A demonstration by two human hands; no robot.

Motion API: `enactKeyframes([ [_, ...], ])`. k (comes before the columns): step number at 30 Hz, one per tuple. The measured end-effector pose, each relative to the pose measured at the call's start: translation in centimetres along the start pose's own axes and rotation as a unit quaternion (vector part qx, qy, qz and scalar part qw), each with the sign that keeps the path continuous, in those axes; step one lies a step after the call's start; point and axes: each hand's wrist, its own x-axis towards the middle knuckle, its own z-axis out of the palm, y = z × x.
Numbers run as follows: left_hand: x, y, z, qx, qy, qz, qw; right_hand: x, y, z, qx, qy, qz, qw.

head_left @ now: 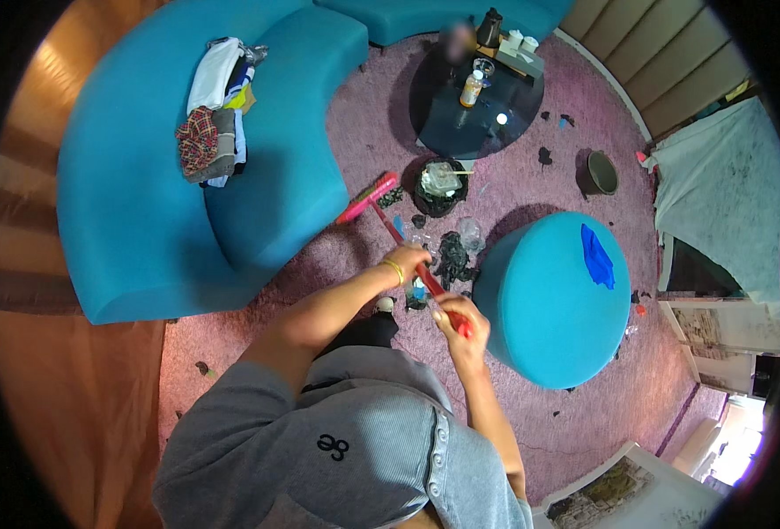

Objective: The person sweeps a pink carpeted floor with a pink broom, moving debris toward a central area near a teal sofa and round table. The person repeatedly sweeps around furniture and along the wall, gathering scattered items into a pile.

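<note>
Both my hands grip the red handle of a broom (pixel 390 225). My left hand (pixel 408 258), with a yellow bangle at its wrist, is closed around the shaft farther down. Near the handle's top end, my right hand (pixel 464 327) is wrapped around the grip. The pink broom head (pixel 369 197) is on the purple carpet (pixel 377 125), close to the curved teal sofa's edge. Dark litter and clear plastic scraps (pixel 455 256) lie on the carpet right of the shaft. Just beyond them stands a black waste bin (pixel 440 188) filled with rubbish, a clear container on top.
A round teal ottoman (pixel 555 304) with a blue cloth (pixel 597 256) on it stands at right. Folded clothes (pixel 215 112) lie on the teal sofa (pixel 132 198). A dark round table (pixel 449 125) holds a bottle (pixel 471 89). Another bin (pixel 600 173) stands at far right.
</note>
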Motion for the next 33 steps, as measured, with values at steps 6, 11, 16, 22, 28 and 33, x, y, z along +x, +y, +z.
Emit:
enactKeyframes([
  [6, 1.1, -5.1, 3.3, -0.08, -0.122, -0.193, 0.97, 0.7, 7.7, 3.4, 0.046, 0.099, 0.183, 0.977],
  [11, 0.8, 0.1, 6.4, -0.043, -0.173, -0.152, 0.972, -3.9, 7.1, 0.1, -0.089, 0.157, 0.197, 0.964],
  [16, -1.0, 4.8, 7.7, -0.146, -0.179, 0.031, 0.972, -5.7, -0.7, -2.4, -0.06, 0.137, 0.186, 0.971],
  [22, -2.5, 11.6, 0.4, -0.119, -0.11, 0.022, 0.987, -3.4, -6.5, -4.7, -0.025, -0.022, 0.069, 0.997],
  [28, -1.6, 4.9, 1.1, -0.113, -0.069, -0.03, 0.991, -1.3, -0.1, -3.0, 0.082, 0.003, 0.153, 0.985],
  [33, -3.7, -7.3, 10.6, -0.097, -0.027, -0.052, 0.994, -1.1, 4.4, -1.8, 0.078, -0.052, 0.218, 0.971],
])
